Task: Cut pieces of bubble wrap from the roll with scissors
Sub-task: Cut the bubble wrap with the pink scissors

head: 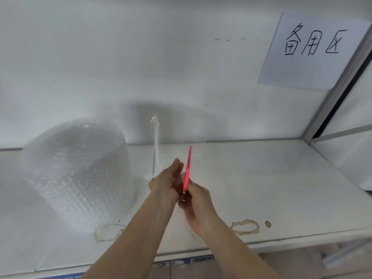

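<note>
scissors (187, 170) gripped in right hand (196, 206); left hand (168, 183) pinches bubble wrap (161, 150) beside roll (78, 172).

A white paper sheet (308, 55) fixed to the back wall at upper right carries three large handwritten black characters, "备用区". Below the front edge of the desk (261, 178), a cardboard box (181, 262) shows a blue printed band with a small barcode and a partial digit, too blurred to read.

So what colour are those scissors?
Bright pink scissors, seen edge-on in the head view.
</note>
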Action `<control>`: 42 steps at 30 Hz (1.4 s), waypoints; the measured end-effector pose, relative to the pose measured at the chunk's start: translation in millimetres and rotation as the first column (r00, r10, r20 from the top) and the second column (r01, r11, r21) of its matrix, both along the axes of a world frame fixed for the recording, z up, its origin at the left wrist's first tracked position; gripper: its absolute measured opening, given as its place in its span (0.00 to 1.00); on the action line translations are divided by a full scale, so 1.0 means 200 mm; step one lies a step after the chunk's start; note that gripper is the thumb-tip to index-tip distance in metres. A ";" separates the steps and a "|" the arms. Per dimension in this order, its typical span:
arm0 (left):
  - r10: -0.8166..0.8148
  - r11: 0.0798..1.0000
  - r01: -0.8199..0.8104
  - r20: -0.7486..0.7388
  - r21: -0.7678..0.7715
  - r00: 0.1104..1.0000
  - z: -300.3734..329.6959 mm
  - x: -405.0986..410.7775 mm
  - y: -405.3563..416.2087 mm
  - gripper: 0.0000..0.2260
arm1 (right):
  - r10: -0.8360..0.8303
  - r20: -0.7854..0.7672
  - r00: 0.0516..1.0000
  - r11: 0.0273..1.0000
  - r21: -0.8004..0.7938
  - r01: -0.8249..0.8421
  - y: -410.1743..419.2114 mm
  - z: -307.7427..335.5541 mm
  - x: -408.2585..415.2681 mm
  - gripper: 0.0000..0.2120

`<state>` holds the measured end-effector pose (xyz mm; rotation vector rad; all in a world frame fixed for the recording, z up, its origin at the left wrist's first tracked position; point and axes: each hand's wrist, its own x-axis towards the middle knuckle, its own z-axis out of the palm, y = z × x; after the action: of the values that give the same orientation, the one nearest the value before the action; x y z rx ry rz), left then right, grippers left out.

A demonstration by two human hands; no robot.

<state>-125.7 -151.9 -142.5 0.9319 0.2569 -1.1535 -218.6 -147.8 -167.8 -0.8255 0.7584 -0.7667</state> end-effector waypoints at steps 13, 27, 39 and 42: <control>-0.024 0.998 0.019 0.075 0.065 0.997 -0.02 -0.02 0.01 0.08 | -0.028 0.018 0.999 0.999 0.036 0.027 -0.05 0.00 0.04 0.16; -0.030 0.999 0.026 0.099 0.041 0.995 -0.06 0.00 0.01 0.08 | -0.060 0.095 0.994 0.995 0.088 0.052 -0.09 0.02 0.07 0.15; 0.005 0.998 -0.014 0.124 0.067 0.992 -0.04 -0.01 0.03 0.06 | -0.068 0.132 0.989 0.993 0.103 0.055 -0.11 0.04 0.06 0.12; 0.010 0.996 -0.023 0.141 0.091 0.990 -0.03 -0.02 0.04 0.06 | -0.065 0.134 0.989 0.993 0.104 0.051 -0.12 0.04 0.06 0.15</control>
<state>-129.0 -144.3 -147.8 1.0858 0.2048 -1.0623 -207.5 -171.4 -158.9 -0.6554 0.6950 -0.8222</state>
